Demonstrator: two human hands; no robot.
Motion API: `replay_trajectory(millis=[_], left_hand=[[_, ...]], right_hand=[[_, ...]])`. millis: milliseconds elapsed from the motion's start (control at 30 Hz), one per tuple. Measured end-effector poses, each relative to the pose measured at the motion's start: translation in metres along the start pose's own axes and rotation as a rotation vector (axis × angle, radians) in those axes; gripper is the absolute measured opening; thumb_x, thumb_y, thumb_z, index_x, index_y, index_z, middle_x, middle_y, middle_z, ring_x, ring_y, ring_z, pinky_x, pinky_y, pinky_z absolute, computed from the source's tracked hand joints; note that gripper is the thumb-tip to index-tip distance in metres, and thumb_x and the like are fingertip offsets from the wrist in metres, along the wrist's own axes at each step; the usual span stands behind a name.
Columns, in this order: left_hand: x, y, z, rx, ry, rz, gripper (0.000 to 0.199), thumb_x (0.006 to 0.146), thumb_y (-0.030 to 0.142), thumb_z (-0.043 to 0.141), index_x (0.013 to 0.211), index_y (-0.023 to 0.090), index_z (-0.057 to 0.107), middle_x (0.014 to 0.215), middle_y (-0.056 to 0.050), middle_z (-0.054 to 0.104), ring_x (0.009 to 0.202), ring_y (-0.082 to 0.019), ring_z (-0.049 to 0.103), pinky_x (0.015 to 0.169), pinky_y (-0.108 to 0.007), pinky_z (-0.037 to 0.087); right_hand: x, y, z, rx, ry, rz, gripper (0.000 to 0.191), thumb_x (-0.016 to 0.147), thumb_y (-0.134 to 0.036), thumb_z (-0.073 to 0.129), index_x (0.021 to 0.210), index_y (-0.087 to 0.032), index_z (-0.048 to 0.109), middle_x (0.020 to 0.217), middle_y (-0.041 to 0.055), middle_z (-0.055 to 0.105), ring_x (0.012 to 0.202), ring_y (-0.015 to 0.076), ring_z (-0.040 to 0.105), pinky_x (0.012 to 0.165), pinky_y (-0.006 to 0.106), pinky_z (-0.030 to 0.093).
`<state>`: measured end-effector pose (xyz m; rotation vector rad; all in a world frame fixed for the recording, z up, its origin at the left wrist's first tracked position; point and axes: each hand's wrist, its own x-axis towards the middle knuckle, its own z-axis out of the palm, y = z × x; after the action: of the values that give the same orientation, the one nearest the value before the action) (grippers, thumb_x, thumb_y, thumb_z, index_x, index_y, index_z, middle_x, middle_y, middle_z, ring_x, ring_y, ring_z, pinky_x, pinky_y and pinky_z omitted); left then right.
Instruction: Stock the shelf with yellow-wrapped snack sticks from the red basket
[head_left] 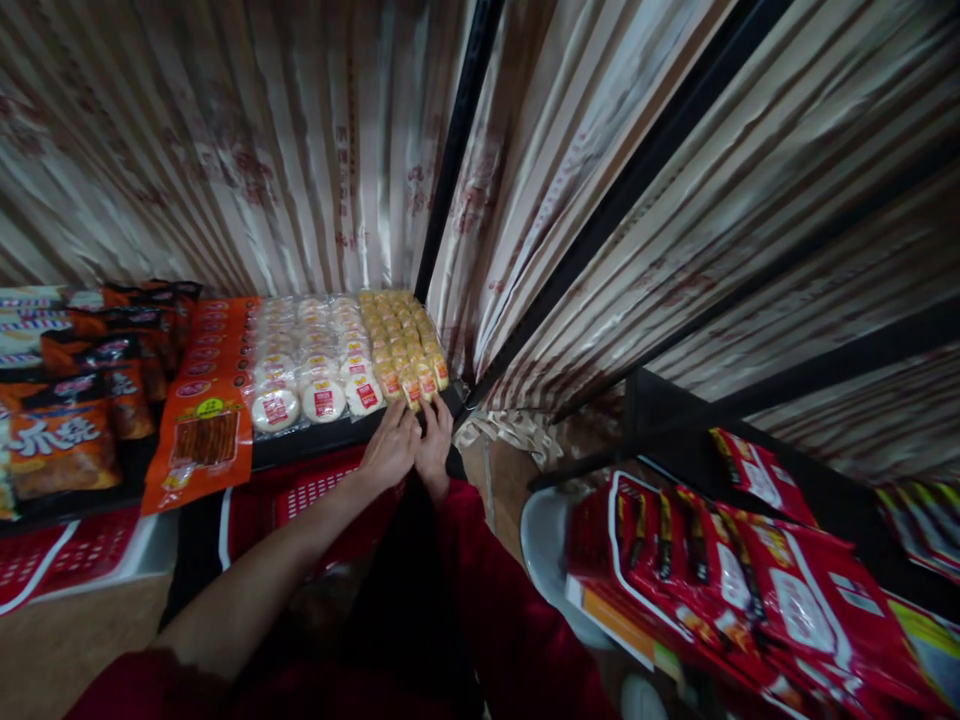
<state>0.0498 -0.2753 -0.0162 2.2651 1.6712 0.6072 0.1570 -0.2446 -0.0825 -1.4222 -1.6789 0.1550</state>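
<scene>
Small yellow-wrapped snack packets [401, 340] lie in close rows at the right end of a black shelf [315, 436]. At their front row, my left hand [391, 442] has its fingers closed and bent against a packet. Right beside it, my right hand [433, 446] touches the same front packets with its fingertips. The two hands meet at the thumbs, and the fingers partly hide the packets under them. To the left of the yellow rows are round white cakes in clear wrappers [324, 398], stacked in columns with red labels.
A flat orange snack bag [206, 425] and orange-and-black bags [64, 440] lie further left. Red baskets [311, 500] stand below the shelf. At right, a red basket of red snack bags [675, 560] rests by a grey stool [541, 540]. Black poles [459, 150] and pleated curtains [300, 140] stand behind.
</scene>
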Motion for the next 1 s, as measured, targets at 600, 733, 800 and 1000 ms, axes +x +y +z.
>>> replay_trajectory(millis=[600, 733, 800, 1000], left_hand=[[0.009, -0.008, 0.014, 0.041, 0.040, 0.104, 0.046, 0.093, 0.024, 0.024, 0.126, 0.004, 0.049, 0.142, -0.017, 0.041, 0.138, -0.022, 0.025, 0.112, -0.040, 0.032], [0.011, -0.010, 0.012, 0.041, 0.036, 0.106, 0.045, 0.092, 0.022, 0.025, 0.126, 0.005, 0.049, 0.142, -0.016, 0.041, 0.138, -0.021, 0.026, 0.112, -0.041, 0.033], [0.014, -0.011, 0.011, 0.049, 0.040, 0.114, 0.044, 0.092, 0.021, 0.026, 0.126, 0.008, 0.050, 0.142, -0.014, 0.041, 0.138, -0.021, 0.025, 0.112, -0.041, 0.033], [0.020, -0.018, 0.014, 0.111, 0.054, 0.149, 0.045, 0.087, 0.011, 0.030, 0.127, 0.006, 0.049, 0.143, -0.014, 0.041, 0.139, -0.021, 0.022, 0.114, -0.039, 0.029]], right_hand=[[0.003, 0.000, -0.001, 0.014, 0.076, 0.113, 0.044, 0.087, -0.028, 0.037, 0.126, -0.011, 0.049, 0.136, 0.0149, 0.044, 0.131, 0.0240, 0.029, 0.106, 0.050, 0.028], [0.003, -0.001, 0.000, 0.001, 0.030, 0.090, 0.043, 0.088, -0.027, 0.037, 0.126, -0.013, 0.050, 0.135, 0.0117, 0.046, 0.131, 0.0237, 0.029, 0.107, 0.049, 0.026], [0.003, -0.001, 0.000, -0.001, 0.027, 0.099, 0.043, 0.088, -0.027, 0.036, 0.126, -0.013, 0.051, 0.135, 0.0113, 0.047, 0.131, 0.0235, 0.029, 0.107, 0.049, 0.026], [0.003, -0.002, -0.002, -0.022, 0.048, 0.095, 0.041, 0.087, -0.026, 0.038, 0.124, -0.015, 0.054, 0.135, 0.0111, 0.046, 0.128, 0.0237, 0.032, 0.105, 0.048, 0.029]])
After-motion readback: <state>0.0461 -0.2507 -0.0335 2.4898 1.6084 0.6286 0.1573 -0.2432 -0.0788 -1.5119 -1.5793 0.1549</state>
